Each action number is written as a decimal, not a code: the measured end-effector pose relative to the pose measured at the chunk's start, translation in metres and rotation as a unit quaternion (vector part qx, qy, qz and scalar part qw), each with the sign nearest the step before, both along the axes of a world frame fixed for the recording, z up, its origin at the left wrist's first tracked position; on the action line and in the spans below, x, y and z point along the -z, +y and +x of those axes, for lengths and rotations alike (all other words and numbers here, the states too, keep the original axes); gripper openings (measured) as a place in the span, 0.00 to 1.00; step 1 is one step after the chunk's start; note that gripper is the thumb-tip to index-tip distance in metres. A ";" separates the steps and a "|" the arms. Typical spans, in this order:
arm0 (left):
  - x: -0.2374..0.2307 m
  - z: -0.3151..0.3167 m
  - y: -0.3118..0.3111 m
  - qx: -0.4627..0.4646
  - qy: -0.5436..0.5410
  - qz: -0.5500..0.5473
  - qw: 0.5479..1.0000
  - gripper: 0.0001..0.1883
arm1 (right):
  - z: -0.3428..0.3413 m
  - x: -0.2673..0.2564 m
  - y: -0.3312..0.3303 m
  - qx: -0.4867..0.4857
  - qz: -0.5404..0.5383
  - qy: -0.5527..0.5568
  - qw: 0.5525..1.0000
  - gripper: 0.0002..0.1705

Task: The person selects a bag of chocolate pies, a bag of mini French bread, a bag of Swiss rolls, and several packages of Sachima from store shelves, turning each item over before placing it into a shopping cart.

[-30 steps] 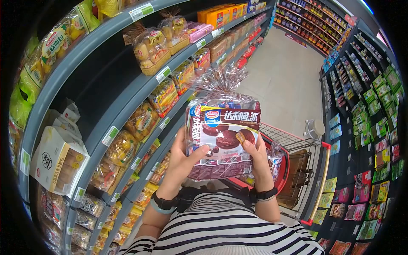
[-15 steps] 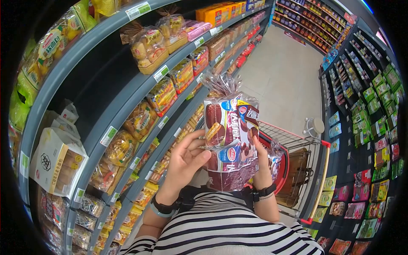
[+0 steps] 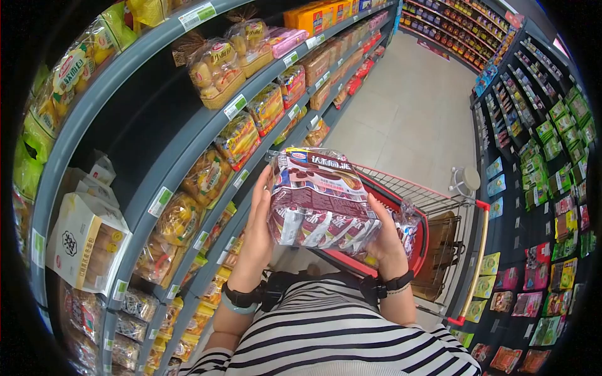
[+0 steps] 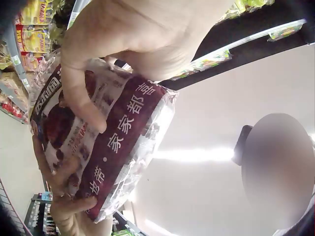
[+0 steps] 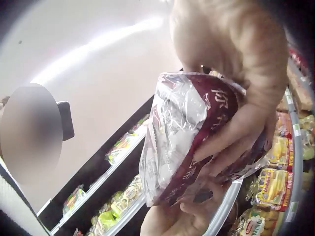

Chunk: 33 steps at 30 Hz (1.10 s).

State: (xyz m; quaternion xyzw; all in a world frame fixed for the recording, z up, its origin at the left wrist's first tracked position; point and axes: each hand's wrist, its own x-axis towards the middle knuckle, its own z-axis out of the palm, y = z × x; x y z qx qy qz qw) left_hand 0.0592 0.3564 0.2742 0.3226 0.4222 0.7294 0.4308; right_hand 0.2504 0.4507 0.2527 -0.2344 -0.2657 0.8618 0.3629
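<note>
The left hand [image 3: 256, 216] grips the pack [image 3: 323, 197] along one side, its fingers long against the film; in the left wrist view a digit hooks over the printed face. The right hand [image 3: 387, 241] holds the opposite side, and the right wrist view shows its fingers bent across the maroon panel. So the pack hangs between both hands in front of the striped shirt [image 3: 332, 319], tipped so that the end with small wrapped pieces turns toward the wearer.

The film looks loose and slick — if one hand eased off, the pack could swing or slide out of the other. Hard squeezing might crush the cakes printed on the front, if those are inside, or split a seam; no tear shows, though creases and glare hide much of the film.

Just beyond the right hand sits the cart [image 3: 475, 266], with a red basket [image 3: 426, 229] and a brown bag [image 3: 437, 250]. A dropped pack might clip the basket's rim or land on the floor [image 3: 401, 94]. On the left runs the shelf [image 3: 147, 147], near enough that a wide turn of the left elbow could knock the carton [image 3: 91, 238] or bread.
</note>
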 end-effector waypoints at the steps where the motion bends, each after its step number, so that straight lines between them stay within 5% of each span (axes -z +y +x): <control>1: 0.000 0.000 -0.001 0.001 0.000 -0.001 1.000 0.30 | 0.000 0.001 0.001 0.002 0.015 -0.007 1.000 0.26; 12: 0.007 -0.002 -0.003 -0.010 -0.034 -0.005 0.999 0.30 | 0.001 -0.009 -0.002 -0.024 0.022 -0.013 0.999 0.30; 18: 0.005 -0.013 -0.014 0.080 -0.066 -0.010 0.995 0.35 | 0.006 -0.011 0.000 -0.008 0.184 -0.047 0.982 0.57; 25: -0.003 -0.014 -0.018 0.113 0.079 -0.069 0.988 0.46 | 0.020 -0.002 -0.002 -0.085 0.254 -0.125 0.955 0.62; 33: -0.003 -0.014 -0.026 0.120 0.058 -0.053 0.990 0.51 | 0.024 0.002 -0.006 -0.081 0.256 -0.156 0.951 0.59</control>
